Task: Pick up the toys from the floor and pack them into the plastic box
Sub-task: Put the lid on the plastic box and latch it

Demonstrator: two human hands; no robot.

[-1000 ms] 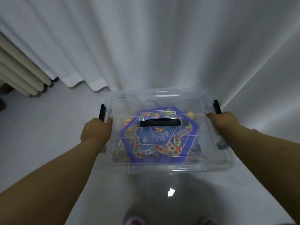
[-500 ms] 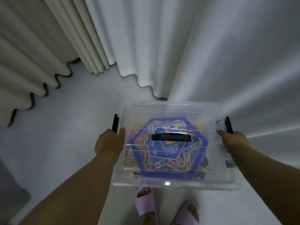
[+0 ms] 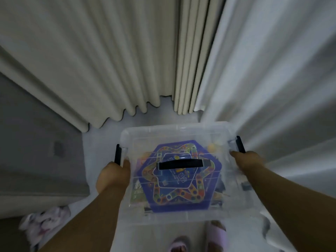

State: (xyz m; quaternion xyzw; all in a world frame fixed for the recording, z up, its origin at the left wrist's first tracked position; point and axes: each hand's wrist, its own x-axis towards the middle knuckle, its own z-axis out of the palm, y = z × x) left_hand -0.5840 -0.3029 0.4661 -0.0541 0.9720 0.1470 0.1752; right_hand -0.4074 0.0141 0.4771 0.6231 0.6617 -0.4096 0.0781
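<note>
A clear plastic box (image 3: 174, 130) with its lid on and a black top handle (image 3: 180, 164) is held up in front of me, above the floor. My left hand (image 3: 113, 176) grips its left side just below the black latch (image 3: 117, 157). On the opposite side, my right hand (image 3: 247, 160) grips the box by the right black latch (image 3: 240, 144). Through the lid I see a blue hexagonal game board (image 3: 180, 188), a small yellow toy (image 3: 211, 147) and other toys beneath it.
Beige curtains (image 3: 91, 60) hang ahead on the left and white sheer curtains (image 3: 272, 70) on the right. A grey piece of furniture (image 3: 36, 151) stands at the left, with crumpled cloth (image 3: 45, 220) below it. My feet in lilac slippers (image 3: 216, 233) are under the box.
The view has swung left along the curtains while both hands keep carrying the box. The beige curtains and the grey furniture have come into sight.
</note>
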